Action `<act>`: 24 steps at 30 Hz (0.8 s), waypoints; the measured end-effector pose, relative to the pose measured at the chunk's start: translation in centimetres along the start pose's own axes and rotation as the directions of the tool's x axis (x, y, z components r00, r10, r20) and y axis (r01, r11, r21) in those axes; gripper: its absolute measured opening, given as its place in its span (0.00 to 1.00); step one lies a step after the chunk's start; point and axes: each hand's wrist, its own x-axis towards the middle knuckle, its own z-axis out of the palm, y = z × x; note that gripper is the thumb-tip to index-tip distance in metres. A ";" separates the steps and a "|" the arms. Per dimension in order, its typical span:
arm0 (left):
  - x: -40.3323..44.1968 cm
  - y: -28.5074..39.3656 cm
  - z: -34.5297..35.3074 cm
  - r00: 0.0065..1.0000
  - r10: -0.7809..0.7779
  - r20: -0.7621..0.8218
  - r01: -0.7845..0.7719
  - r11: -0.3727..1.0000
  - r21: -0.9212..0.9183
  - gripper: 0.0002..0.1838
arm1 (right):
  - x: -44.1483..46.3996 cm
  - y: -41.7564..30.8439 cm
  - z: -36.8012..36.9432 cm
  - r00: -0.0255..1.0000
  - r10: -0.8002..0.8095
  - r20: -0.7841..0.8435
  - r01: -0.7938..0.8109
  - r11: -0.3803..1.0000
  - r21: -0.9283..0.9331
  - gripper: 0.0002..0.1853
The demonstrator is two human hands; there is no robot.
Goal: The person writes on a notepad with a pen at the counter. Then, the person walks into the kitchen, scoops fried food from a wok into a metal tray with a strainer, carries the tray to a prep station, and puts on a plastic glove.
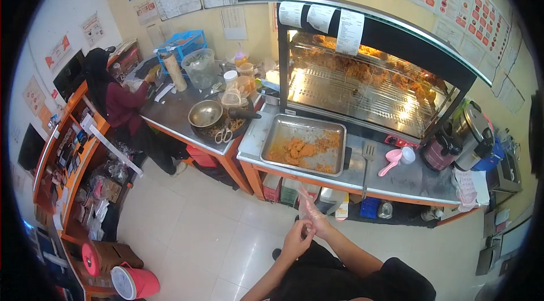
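Note:
My left hand is closed, its fingertips pinching at the wrist of my right hand. A clear plastic glove covers my right hand, whose fingers point up and look stretched out, with nothing held in them. Just beyond them, on the counter, a metal tray holds pieces of orange-brown fried food and crumbs. To its right lie a slotted metal spatula and a pink scoop.
A lit glass display warmer with fried chicken stands behind the tray. Scissors and a metal bowl sit on the left counter. A co-worker stands there. A pink bucket is on the floor at lower left.

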 end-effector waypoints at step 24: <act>-1.0 0.9 14.1 0.902 0.269 0.337 -0.201 0.954 -0.223 0.02 | -4.7 -7.6 -9.4 0.935 -0.304 -0.185 0.227 0.910 -0.347 0.39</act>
